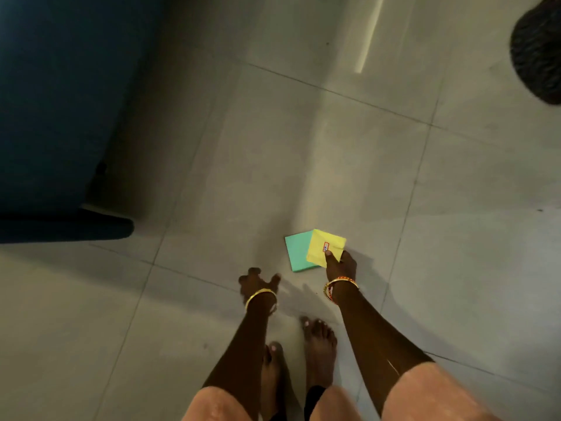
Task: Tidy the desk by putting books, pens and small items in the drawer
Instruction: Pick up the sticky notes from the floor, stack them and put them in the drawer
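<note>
I look straight down at a grey tiled floor. My right hand [340,265] pinches a yellow sticky-note pad [327,246] with a small red label, thumb on top. A green pad [298,252] lies partly under the yellow one; I cannot tell whether my fingers hold it too. To the left of the pads, my left hand [258,284] hangs with its fingers loosely spread and holds nothing. Neither the desk nor the drawer is in view.
A dark blue piece of furniture [60,101] fills the upper left, with a dark ledge [76,227] sticking out below it. A dark round object [537,50] sits at the upper right edge. My bare feet [318,344] stand on the tiles [334,147] below my hands.
</note>
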